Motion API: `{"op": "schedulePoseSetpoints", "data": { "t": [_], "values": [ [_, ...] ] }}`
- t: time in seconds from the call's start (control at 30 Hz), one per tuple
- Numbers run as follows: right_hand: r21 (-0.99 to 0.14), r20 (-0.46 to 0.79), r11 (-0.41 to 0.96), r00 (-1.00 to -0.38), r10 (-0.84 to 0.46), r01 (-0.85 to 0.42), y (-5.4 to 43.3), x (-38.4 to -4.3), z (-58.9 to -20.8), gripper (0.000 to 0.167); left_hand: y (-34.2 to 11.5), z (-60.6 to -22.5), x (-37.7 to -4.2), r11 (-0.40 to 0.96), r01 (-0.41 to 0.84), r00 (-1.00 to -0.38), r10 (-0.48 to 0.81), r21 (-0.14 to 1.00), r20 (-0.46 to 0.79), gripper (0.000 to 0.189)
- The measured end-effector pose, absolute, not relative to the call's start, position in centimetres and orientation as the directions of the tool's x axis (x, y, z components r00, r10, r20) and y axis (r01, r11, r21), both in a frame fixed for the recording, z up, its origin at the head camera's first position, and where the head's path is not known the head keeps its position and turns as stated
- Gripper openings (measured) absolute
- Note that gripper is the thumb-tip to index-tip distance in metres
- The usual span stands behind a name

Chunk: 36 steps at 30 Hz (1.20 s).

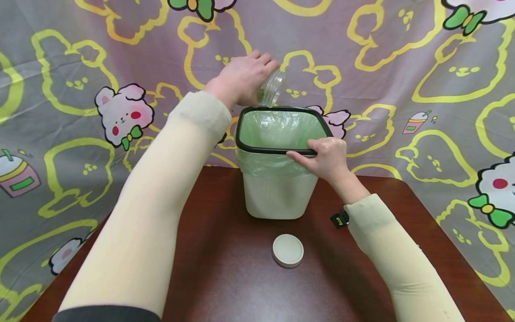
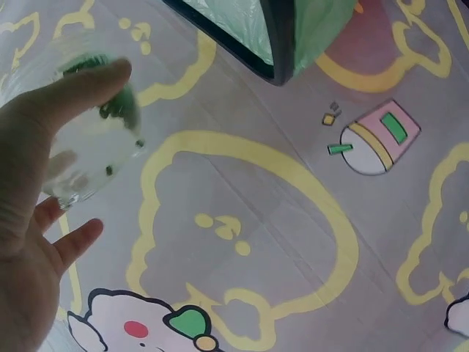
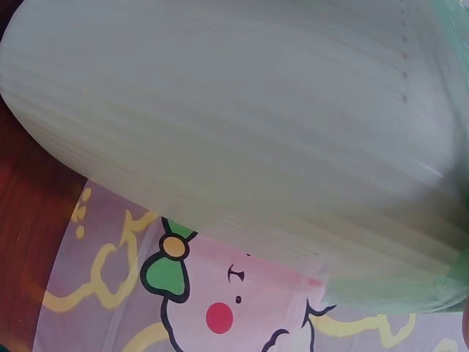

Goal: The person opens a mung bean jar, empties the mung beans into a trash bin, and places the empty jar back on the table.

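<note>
A clear jar (image 1: 274,87) is gripped in my left hand (image 1: 246,79) and tips over the back left rim of a white trash bin (image 1: 279,192). Small dark green bits (image 2: 121,110) lie inside the jar in the left wrist view. The bin has a black rim (image 1: 263,149) and a thin green liner bag (image 1: 281,129) folded over its edge. With thumb and fingers, my right hand (image 1: 330,157) holds the rim at the front right corner. The bin's pale side (image 3: 220,125) fills most of the right wrist view.
A round white lid (image 1: 288,249) lies flat on the brown table (image 1: 225,273) in front of the bin. A cartoon-print curtain (image 1: 378,80) hangs close behind the table and along both sides. A small black device (image 1: 339,219) shows beside my right cuff.
</note>
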State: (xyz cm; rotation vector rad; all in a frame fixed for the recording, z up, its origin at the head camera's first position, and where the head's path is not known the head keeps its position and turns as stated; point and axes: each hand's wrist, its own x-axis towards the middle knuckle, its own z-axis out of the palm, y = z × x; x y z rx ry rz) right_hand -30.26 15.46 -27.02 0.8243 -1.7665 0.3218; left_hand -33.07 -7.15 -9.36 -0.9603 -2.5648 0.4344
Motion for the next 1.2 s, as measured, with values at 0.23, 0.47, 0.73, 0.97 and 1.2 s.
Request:
{"op": "schedulePoseSetpoints", "data": {
  "t": [0.23,0.47,0.73,0.97,1.2],
  "values": [
    [0.181,0.912,0.725,-0.162,-0.376,-0.664,15.54,-30.27,-27.05,0.070,-7.05,-9.55,-33.27,0.708,0.562,-0.695,0.684,-0.427,0.220,0.083],
    [0.177,0.912,0.724,-0.165,-0.376,-0.666,15.54,-30.20,-26.96,0.070,-7.05,-9.63,-33.19,0.710,0.554,-0.711,0.675,-0.435,0.196,0.083],
    [0.183,0.910,0.715,-0.160,-0.383,-0.675,15.50,-30.20,-26.91,0.070,-7.15,-9.60,-33.12,0.729,0.548,-0.731,0.656,-0.409,0.189,0.084],
    [0.179,0.909,0.718,-0.166,-0.383,-0.673,15.55,-30.11,-26.86,0.071,-6.98,-9.49,-33.15,0.722,0.555,-0.713,0.669,-0.413,0.210,0.083],
    [0.183,0.910,0.723,-0.163,-0.381,-0.666,15.56,-30.08,-26.80,0.070,-6.92,-9.44,-33.11,0.724,0.568,-0.705,0.674,-0.392,0.222,0.087]
  ]
}}
